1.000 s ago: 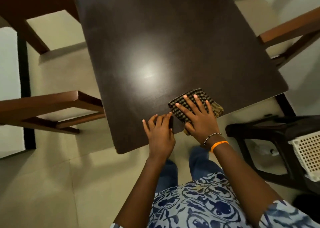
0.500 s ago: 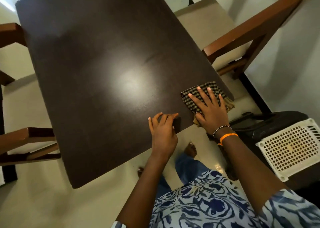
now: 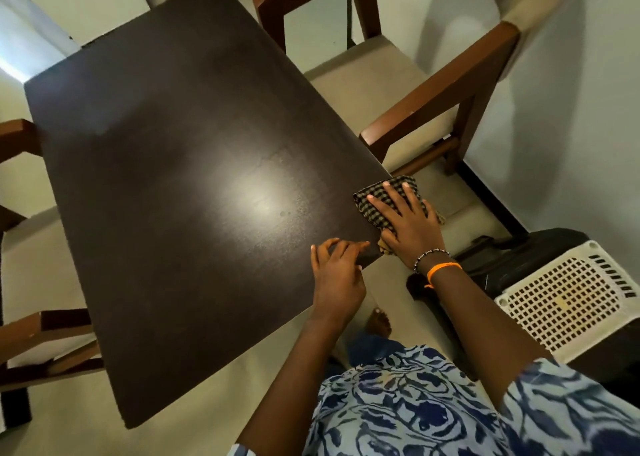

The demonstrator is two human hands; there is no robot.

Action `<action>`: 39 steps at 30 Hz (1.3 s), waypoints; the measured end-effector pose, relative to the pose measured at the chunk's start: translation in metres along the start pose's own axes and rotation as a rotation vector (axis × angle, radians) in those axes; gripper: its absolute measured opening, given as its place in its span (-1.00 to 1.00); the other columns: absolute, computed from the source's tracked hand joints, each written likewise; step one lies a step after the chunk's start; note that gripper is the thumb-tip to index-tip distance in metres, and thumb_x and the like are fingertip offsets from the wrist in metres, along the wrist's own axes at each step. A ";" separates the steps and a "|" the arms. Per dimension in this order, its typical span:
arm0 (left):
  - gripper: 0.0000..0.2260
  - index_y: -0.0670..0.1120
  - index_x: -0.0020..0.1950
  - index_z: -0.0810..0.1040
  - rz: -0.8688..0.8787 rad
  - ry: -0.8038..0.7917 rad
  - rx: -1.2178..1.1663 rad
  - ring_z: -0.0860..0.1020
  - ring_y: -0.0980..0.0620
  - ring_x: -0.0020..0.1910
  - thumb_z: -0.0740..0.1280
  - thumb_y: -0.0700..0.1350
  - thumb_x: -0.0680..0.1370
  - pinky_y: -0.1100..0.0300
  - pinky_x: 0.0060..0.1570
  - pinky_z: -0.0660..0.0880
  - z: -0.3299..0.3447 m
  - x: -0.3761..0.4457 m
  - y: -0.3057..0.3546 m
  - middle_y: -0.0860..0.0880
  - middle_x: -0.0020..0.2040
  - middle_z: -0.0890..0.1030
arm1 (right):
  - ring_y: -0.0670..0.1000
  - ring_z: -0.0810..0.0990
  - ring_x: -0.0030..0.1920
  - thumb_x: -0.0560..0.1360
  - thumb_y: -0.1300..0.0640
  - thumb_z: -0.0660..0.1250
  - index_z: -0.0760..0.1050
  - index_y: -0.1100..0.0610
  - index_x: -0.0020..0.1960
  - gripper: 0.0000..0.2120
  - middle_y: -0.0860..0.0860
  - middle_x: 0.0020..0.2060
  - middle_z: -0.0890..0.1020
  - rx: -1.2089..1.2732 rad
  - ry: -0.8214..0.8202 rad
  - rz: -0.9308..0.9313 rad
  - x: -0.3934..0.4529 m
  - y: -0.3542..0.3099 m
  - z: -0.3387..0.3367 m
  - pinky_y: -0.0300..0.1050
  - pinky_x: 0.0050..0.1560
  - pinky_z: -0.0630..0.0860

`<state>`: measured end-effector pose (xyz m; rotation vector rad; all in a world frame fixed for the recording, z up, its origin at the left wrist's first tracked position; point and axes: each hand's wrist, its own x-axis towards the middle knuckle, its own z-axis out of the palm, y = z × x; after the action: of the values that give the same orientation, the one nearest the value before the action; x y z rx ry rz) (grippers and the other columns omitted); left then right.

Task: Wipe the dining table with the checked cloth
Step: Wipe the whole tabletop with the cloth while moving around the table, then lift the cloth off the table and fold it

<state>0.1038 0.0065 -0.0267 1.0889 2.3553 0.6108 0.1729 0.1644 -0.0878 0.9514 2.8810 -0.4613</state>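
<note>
The dark brown dining table fills the middle of the view. A folded black-and-tan checked cloth lies at the table's near right corner, partly over the edge. My right hand presses flat on the cloth with fingers spread. My left hand rests on the table's near edge just left of the cloth, with fingers curled over the rim.
A wooden chair with a beige seat stands close against the table's right side. Another wooden chair is at the left. A dark stool and a white perforated basket sit on the floor at the right.
My right hand has slid the cloth rightward along the near edge to the table's corner. My left hand followed along the edge. The view has swung around to the right.
</note>
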 end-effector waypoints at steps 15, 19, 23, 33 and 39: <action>-0.57 0.02 0.38 0.36 -0.044 -0.010 -0.039 0.23 -0.06 0.35 0.24 -0.22 0.53 -0.11 0.41 0.14 -0.019 0.001 -0.028 0.00 0.30 0.47 | 0.10 -0.13 0.53 0.53 0.04 0.21 0.00 -0.16 0.51 -0.37 -0.05 0.54 -0.02 0.003 -0.008 0.148 -0.011 -0.029 0.010 0.26 0.43 -0.11; -0.59 0.01 0.36 0.39 -0.030 -0.026 -0.102 0.26 -0.02 0.33 0.26 -0.22 0.52 -0.04 0.40 0.19 -0.030 0.008 -0.042 0.02 0.28 0.48 | 0.08 -0.13 0.53 0.53 0.08 0.21 0.00 -0.19 0.50 -0.36 -0.07 0.54 -0.01 0.031 -0.005 0.165 -0.006 -0.024 0.004 0.26 0.43 -0.07; -0.63 -0.03 0.30 0.45 0.005 -0.129 -0.222 0.39 0.04 0.24 0.27 -0.26 0.52 0.14 0.27 0.38 -0.036 0.019 -0.050 0.00 0.21 0.52 | 0.17 0.13 0.47 0.52 0.06 0.14 0.11 -0.08 0.50 -0.44 0.03 0.51 0.12 0.239 0.000 0.318 0.015 -0.012 -0.010 0.15 0.37 0.20; -0.75 0.01 0.25 0.49 0.013 -0.547 -0.642 0.52 0.11 0.14 0.21 -0.05 0.59 0.25 0.10 0.47 -0.021 0.040 -0.006 0.04 0.12 0.57 | -0.16 0.64 -0.13 0.63 0.10 0.07 0.50 0.05 0.08 -0.77 -0.13 -0.17 0.69 1.742 0.469 0.839 -0.056 0.008 -0.057 -0.30 -0.07 0.55; -0.75 0.00 0.12 0.55 -0.138 -0.778 -0.786 0.55 0.05 0.12 0.17 0.07 0.59 0.26 0.05 0.46 0.018 0.033 0.072 0.00 0.06 0.61 | -0.15 0.65 -0.29 0.62 0.18 0.05 0.49 0.08 0.01 -0.76 -0.11 -0.35 0.69 1.777 0.430 0.821 -0.112 0.004 -0.056 -0.34 -0.26 0.58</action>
<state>0.1365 0.0783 -0.0078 0.6173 1.3127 0.7795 0.2667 0.1205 -0.0179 2.2015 1.1822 -2.8804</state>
